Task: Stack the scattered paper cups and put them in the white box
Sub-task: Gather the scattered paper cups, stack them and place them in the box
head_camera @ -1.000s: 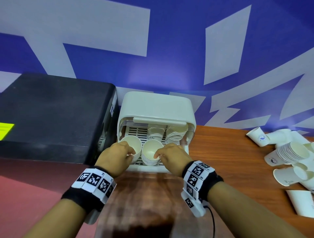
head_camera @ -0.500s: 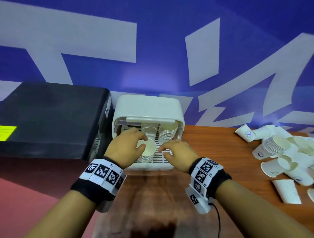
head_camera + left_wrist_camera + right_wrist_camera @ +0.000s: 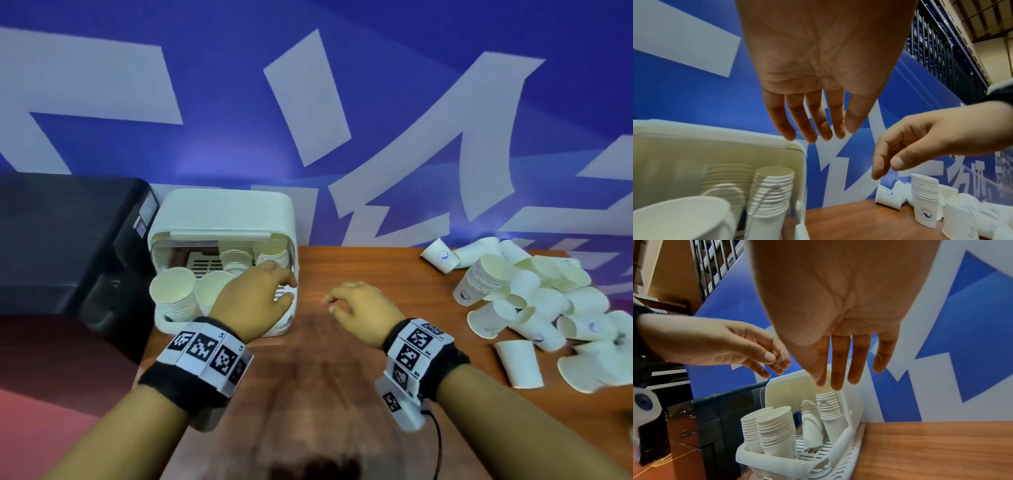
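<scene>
The white box stands open at the table's left end. Two cup stacks stand at its front and more stacks behind. My left hand hovers over the box's front right corner, fingers relaxed and empty. My right hand hangs over bare table just right of the box, loosely curled and holding nothing. In the right wrist view its fingers point down above the stacks. The scattered paper cups lie in a heap at the far right, with one short stack among them.
A black machine stands against the box's left side. The wooden table runs from the box to the cup heap. A blue and white wall rises right behind. The table's left edge drops to a red floor.
Both hands have let go of the cup stacks in the box and drawn back to the right. The two front stacks stay standing in the box. The view has swung rightward.
</scene>
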The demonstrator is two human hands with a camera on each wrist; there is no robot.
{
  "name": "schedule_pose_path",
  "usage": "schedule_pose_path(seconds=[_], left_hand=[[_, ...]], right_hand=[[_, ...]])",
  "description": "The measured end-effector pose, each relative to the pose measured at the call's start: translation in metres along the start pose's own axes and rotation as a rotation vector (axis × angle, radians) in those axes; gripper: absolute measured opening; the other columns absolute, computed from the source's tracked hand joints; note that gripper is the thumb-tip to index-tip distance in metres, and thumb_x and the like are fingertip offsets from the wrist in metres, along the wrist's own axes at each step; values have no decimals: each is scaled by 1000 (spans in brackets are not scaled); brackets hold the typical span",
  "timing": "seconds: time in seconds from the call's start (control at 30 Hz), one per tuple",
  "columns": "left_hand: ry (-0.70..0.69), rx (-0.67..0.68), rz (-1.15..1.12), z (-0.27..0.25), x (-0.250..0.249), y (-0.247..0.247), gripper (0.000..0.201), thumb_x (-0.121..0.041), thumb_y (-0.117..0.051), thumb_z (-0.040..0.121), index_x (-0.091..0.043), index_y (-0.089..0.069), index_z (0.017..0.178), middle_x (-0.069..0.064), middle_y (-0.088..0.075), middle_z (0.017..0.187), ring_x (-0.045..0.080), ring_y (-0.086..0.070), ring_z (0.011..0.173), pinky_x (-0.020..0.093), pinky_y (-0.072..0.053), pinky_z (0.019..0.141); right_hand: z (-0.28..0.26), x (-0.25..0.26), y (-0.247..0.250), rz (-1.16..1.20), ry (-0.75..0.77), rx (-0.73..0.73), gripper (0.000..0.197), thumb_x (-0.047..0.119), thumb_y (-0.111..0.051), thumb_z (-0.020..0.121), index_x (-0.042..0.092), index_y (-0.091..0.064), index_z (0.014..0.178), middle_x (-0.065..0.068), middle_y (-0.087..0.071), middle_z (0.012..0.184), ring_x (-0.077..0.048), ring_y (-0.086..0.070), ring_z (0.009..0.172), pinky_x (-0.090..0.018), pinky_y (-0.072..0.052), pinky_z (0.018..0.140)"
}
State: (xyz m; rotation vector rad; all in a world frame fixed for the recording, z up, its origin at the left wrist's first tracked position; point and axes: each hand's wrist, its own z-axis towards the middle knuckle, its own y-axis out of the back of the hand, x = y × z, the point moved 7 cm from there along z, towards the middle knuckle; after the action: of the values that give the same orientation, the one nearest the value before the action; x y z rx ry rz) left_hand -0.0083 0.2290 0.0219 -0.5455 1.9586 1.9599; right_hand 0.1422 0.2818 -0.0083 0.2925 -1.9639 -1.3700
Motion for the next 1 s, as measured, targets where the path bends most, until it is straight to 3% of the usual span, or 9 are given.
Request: schedule_pose_path(seconds=[0.23, 0.37, 0.73, 0.9, 1.0], left_hand=[[-45, -30, -6, 32, -111, -45, 20, -31, -57, 88, -27, -63, 107, -8, -54, 107, 13, -54, 99, 30, -45, 84], [-42, 2, -26, 41, -155, -71, 21, -31, -56, 88, -27, -62, 107, -8, -54, 109, 13, -53, 104, 35, -47, 88], [-75, 46, -36, 76, -185, -97, 21, -32, -54, 89, -28, -61, 108, -10, -54, 110, 10, -52, 105, 31, -46, 86], [-77, 130, -65, 91, -202, -129, 21, -34, -51, 91, -28, -60, 109, -13, -51, 112, 8, -50, 107, 28, -44, 83], [-59, 205, -64, 96, -212, -151, 20, -35, -51, 91, -30, -59, 109, -15, -48, 109, 8, -50, 107, 31, -45, 88]], right_hand=[[-53, -96, 45, 22, 24, -43, 22, 25, -51, 93, 25, -64, 110, 5, -62, 111, -17, -53, 109, -38, -40, 98], [-76, -142, 60, 32, 14, -35, 22, 24, -52, 92, 25, -66, 109, 6, -63, 110, -14, -55, 107, -36, -42, 96], [-93, -194, 67, 72, -89, -11, 22, 26, -50, 93, 27, -65, 109, 8, -61, 108, -10, -56, 97, -34, -46, 91], [-101, -230, 80, 55, -134, -36, 19, 24, -53, 92, 25, -65, 106, 9, -61, 105, -6, -55, 93, -26, -45, 87], [-107, -254, 86, 78, -141, -43, 18, 23, -53, 92, 23, -66, 105, 10, -62, 104, -4, -55, 93, -22, -44, 86]])
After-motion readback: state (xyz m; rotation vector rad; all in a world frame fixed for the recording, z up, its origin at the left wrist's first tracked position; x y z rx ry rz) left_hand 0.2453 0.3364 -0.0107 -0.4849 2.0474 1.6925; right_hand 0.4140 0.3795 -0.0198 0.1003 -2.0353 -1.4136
